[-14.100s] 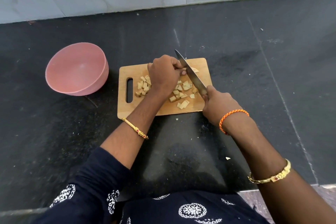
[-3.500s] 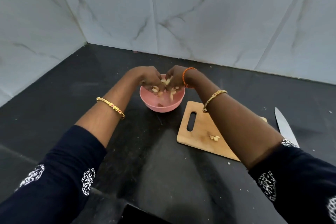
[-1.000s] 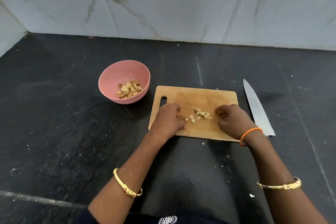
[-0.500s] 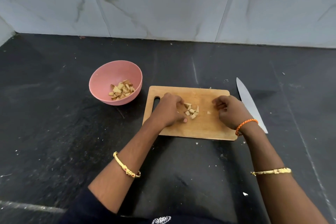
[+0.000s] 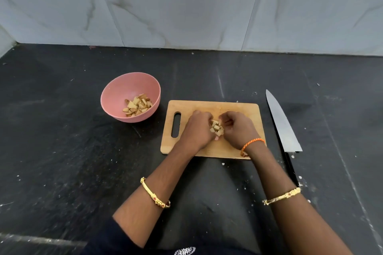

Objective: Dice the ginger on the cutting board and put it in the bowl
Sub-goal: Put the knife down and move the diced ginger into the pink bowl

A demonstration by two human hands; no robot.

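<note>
A small heap of diced ginger lies in the middle of the wooden cutting board. My left hand cups the heap from the left and my right hand from the right, fingers curled around the pieces and pressing them together. To the left of the board stands a pink bowl, and more diced ginger sits inside it.
A large knife lies on the black counter just right of the board, blade pointing away from me. A marble-tiled wall closes off the back. Small white crumbs dot the counter.
Both hands have closed in from either side of the board, sweeping the scattered ginger pieces into one tight heap between them. Earlier, both hands dropped ginger into the bowl.
</note>
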